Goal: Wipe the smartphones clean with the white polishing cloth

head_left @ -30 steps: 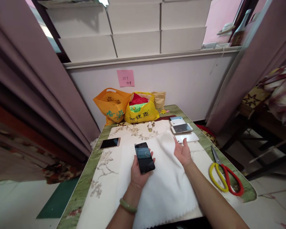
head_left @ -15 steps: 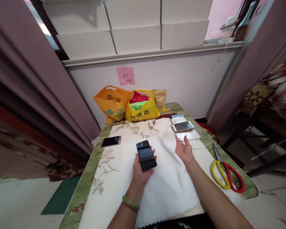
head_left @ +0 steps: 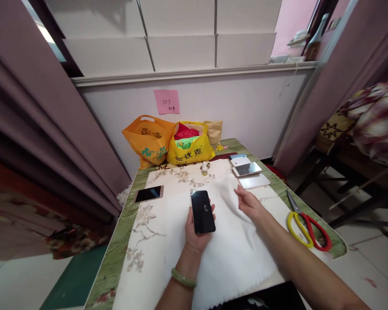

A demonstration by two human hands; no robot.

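A black smartphone [head_left: 202, 212] rests screen up in my left hand [head_left: 196, 241], whose fingers wrap round its edges above the white cloth [head_left: 233, 254]. My right hand [head_left: 248, 202] pinches the far right part of that cloth and lifts a fold of it. Just beyond the right hand lies a white phone [head_left: 255, 181], and behind it a phone with a dark screen [head_left: 247, 169]. Off to the left, another phone [head_left: 149, 194] lies face up on the flowered table cover [head_left: 145, 232].
Scissors [head_left: 305, 224] with yellow and red handles lie at the table's right edge. A small bottle [head_left: 204, 168] stands near the middle back. Behind it are an orange bag [head_left: 151, 140], a yellow bag [head_left: 194, 150] and a brown paper pouch [head_left: 214, 131].
My right hand was open, palm up, over the cloth; now its fingers are closed on the cloth. The phone in my left hand has turned slightly more upright in view.
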